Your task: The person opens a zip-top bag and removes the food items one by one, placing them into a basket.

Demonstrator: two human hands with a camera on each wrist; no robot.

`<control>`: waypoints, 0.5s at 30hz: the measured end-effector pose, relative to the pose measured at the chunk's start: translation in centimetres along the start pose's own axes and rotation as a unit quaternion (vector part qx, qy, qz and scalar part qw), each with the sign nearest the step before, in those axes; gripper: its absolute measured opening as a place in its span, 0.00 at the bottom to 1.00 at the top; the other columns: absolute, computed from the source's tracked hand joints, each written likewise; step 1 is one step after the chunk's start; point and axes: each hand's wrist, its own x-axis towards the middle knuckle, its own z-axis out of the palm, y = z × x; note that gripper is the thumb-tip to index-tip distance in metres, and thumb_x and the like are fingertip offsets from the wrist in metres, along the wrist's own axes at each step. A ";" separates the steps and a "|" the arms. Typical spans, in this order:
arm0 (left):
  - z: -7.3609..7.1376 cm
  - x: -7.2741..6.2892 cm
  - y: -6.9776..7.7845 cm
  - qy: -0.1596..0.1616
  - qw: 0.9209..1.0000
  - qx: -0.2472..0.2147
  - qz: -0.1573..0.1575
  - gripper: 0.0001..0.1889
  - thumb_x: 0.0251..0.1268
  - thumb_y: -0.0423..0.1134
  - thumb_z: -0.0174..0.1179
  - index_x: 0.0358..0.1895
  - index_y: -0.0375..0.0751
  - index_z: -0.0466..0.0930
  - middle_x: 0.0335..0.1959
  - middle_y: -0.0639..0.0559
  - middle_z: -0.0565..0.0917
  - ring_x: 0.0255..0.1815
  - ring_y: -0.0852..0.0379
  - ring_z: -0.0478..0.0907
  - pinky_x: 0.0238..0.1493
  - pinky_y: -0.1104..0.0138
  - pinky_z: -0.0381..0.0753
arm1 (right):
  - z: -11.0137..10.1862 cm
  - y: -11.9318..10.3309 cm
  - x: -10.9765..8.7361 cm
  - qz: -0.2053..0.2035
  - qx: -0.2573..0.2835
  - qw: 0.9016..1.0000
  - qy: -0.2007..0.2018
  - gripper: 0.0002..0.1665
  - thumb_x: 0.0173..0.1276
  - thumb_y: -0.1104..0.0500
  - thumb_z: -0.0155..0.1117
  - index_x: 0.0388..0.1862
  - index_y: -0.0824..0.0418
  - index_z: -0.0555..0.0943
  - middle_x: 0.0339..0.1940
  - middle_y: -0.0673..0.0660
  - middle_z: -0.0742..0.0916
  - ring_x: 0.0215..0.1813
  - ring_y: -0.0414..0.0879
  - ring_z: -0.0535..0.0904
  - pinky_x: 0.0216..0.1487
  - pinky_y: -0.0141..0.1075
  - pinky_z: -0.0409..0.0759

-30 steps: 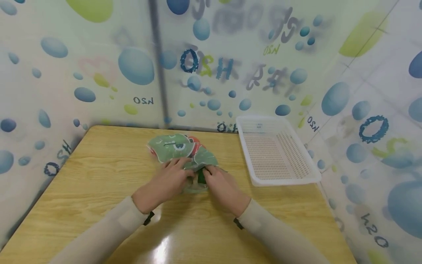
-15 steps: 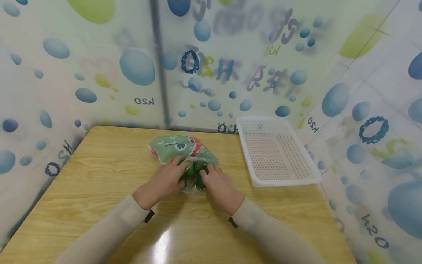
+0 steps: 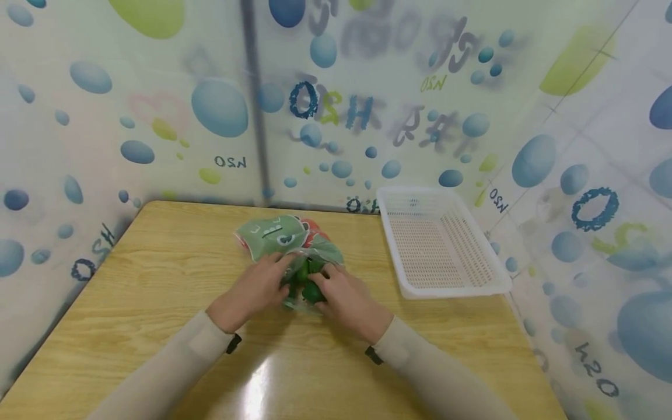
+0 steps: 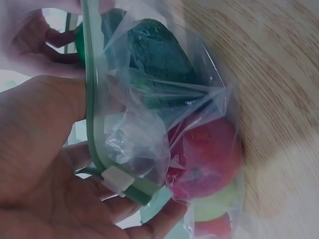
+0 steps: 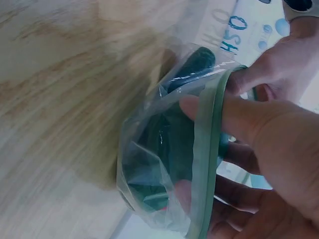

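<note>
On the table (image 3: 131, 303), the bag (image 3: 273, 233) lies left of the basket (image 3: 457, 290).

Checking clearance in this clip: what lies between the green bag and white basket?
In the head view, bare wooden table separates the far part of the bag from the basket; at the near part, the right hand comes between.

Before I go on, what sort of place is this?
Probably a small indoor workspace: a wood-grain table set among bubble-patterned walls, with a white perforated basket at its far right.
</note>
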 end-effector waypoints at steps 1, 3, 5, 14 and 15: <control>0.0 -0.1 -0.1 0.003 1.000 -0.003 -0.001 0.37 0.69 0.27 0.76 0.82 0.33 0.78 0.63 0.31 0.90 0.58 0.37 0.90 0.55 0.43 0.94 | -0.2 0.0 0.0 -0.004 0.005 1.000 0.005 0.34 0.75 0.47 0.88 0.75 0.56 0.88 0.65 0.59 0.90 0.66 0.53 0.89 0.61 0.47 0.96; -0.1 -0.2 -0.3 0.007 1.000 -0.013 -0.001 0.37 0.68 0.26 0.73 0.82 0.33 0.79 0.62 0.30 0.91 0.56 0.39 0.91 0.53 0.44 0.94 | -0.6 0.0 -0.2 -0.011 0.023 1.000 0.014 0.34 0.74 0.49 0.88 0.74 0.57 0.88 0.64 0.59 0.90 0.64 0.52 0.89 0.60 0.46 0.96; -0.1 -0.2 -0.5 0.013 1.000 -0.019 0.002 0.37 0.67 0.25 0.72 0.81 0.33 0.79 0.60 0.31 0.92 0.52 0.42 0.91 0.50 0.46 0.94 | -0.9 0.1 -0.3 -0.017 0.044 0.999 0.025 0.33 0.73 0.50 0.89 0.73 0.57 0.88 0.64 0.59 0.90 0.61 0.51 0.89 0.59 0.46 0.97; 0.0 -0.4 -0.8 0.024 1.000 -0.006 -0.007 0.37 0.65 0.26 0.75 0.80 0.34 0.80 0.65 0.29 0.89 0.54 0.38 0.90 0.51 0.44 0.95 | -2.3 1.0 -0.4 -0.048 0.137 0.987 0.070 0.34 0.72 0.54 0.89 0.73 0.61 0.87 0.65 0.61 0.90 0.61 0.51 0.92 0.62 0.44 0.96; 0.0 -0.5 -0.8 0.025 1.000 -0.002 -0.007 0.37 0.65 0.27 0.76 0.80 0.34 0.80 0.69 0.28 0.87 0.59 0.34 0.90 0.55 0.42 0.95 | -2.6 1.1 -0.4 -0.052 0.142 0.986 0.073 0.34 0.72 0.54 0.89 0.73 0.61 0.87 0.66 0.61 0.90 0.62 0.51 0.92 0.63 0.45 0.95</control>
